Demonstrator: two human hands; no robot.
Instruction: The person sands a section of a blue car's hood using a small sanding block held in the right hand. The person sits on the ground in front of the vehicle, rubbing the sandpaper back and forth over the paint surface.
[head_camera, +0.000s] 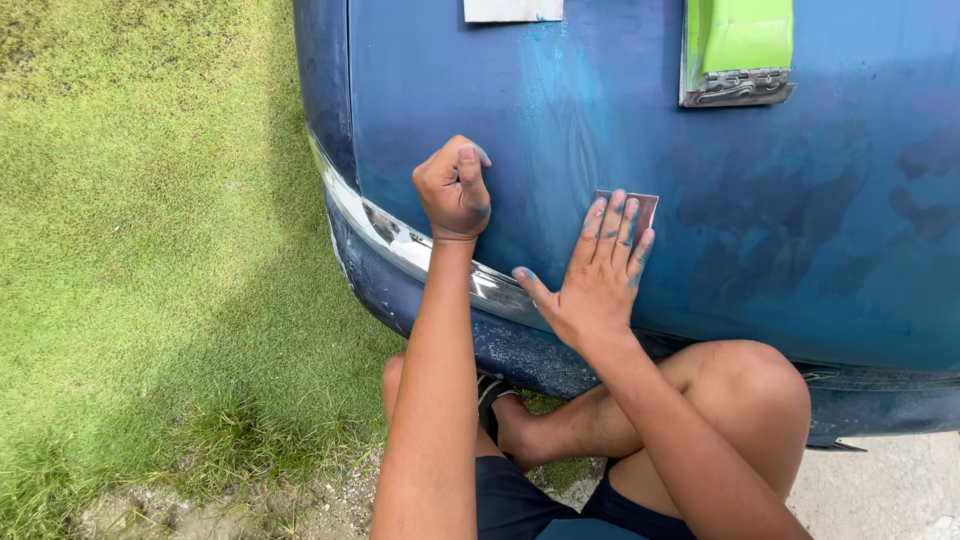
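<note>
My right hand lies flat with fingers spread, pressing a small dark reddish sheet of sandpaper against the blue car body panel. Blue dust coats its fingertips. My left hand is closed in a fist and rests against the same panel, just above the chrome trim strip; nothing shows inside it. A paler, scuffed patch of paint runs down between the two hands. I sit with bare legs folded under the panel.
A green taped piece with a metal hinge is fixed to the panel at top right. A white masked patch sits at the top edge. Green grass spreads to the left, pale concrete at bottom right.
</note>
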